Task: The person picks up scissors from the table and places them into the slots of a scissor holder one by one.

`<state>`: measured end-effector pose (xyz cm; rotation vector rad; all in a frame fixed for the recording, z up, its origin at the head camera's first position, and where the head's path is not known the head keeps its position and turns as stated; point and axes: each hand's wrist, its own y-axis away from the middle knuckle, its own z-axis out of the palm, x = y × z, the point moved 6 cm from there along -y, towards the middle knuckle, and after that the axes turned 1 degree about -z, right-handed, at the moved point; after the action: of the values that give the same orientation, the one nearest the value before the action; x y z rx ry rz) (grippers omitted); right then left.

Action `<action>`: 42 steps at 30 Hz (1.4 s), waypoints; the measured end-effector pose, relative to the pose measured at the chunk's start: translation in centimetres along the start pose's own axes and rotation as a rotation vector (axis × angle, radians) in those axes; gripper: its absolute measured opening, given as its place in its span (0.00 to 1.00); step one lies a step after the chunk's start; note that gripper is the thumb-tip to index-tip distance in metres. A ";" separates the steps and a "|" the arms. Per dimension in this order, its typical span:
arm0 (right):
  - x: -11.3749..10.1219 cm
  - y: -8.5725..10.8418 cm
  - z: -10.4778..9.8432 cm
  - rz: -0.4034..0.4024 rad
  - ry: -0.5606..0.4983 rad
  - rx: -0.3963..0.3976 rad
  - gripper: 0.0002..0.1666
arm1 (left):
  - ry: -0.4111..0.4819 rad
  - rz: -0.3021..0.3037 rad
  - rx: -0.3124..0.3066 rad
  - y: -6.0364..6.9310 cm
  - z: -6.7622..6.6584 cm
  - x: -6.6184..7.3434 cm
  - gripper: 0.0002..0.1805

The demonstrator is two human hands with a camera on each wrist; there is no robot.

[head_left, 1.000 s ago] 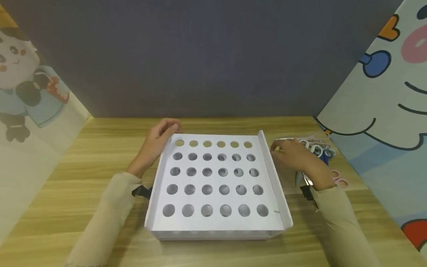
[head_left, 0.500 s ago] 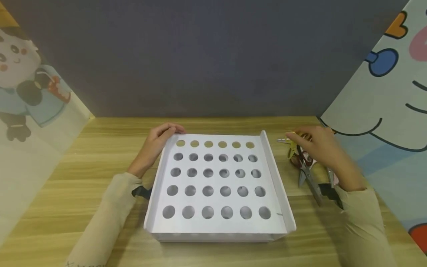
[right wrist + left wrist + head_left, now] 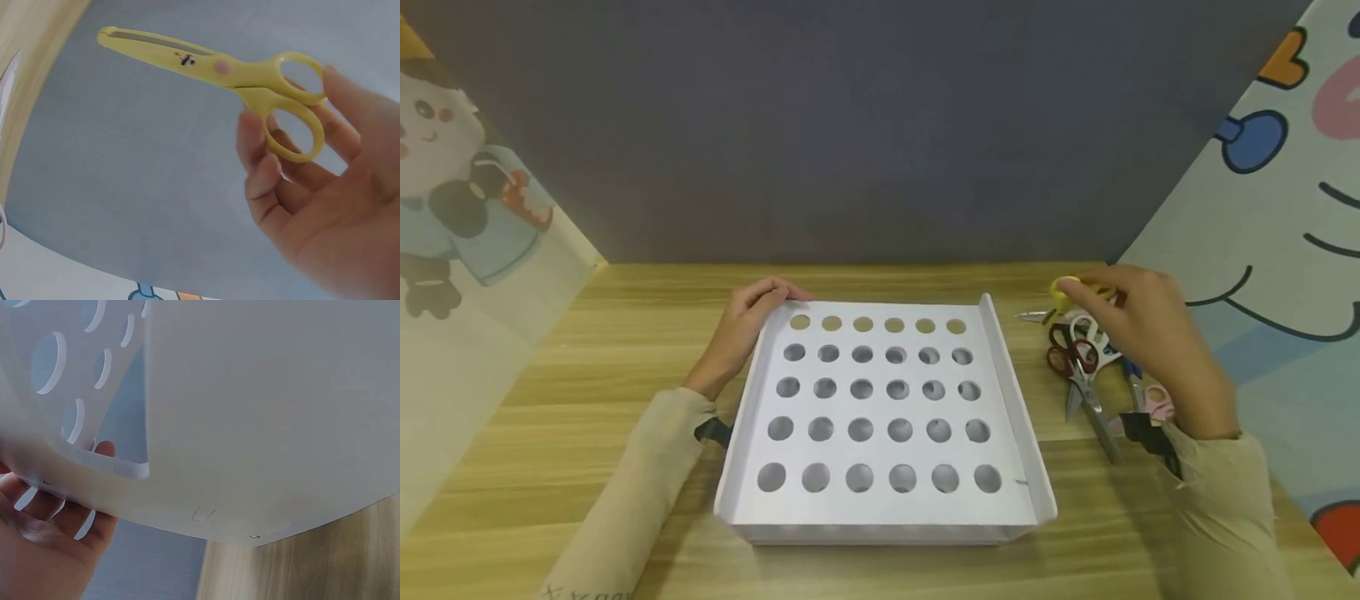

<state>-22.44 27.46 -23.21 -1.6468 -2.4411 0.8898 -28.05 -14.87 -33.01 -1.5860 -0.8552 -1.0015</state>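
Since a second ago, my right hand [image 3: 1150, 321] has moved from the rack's right wall out to the right, and it now holds up the yellow scissors [image 3: 200, 69] — thumb and fingers pinching the handle loops, the other fingers curled. Their blades are together. A tiny dark-and-orange picture and a pink dot sit on the casing; I can read no brand there. On the table [image 3: 535, 417], red-handled scissors [image 3: 1081, 380] and pink-handled scissors [image 3: 1161, 410] lie nearer me, right of the rack. My left hand [image 3: 741, 325] grips the far left corner of the white rack [image 3: 880, 454], fingers bent round its edge. Some lettering on my left sleeve [image 3: 632, 492] is cut off — unreadable.
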 end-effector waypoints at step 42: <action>-5.7 -1.6 -0.5 -0.120 -0.094 0.238 0.11 | 0.058 0.023 0.024 0.1 0.2 -0.5 0.21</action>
<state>-21.14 22.30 -20.57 -1.3939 -2.3518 1.2101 -28.19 -14.76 -33.56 -1.5363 -0.8043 -1.0128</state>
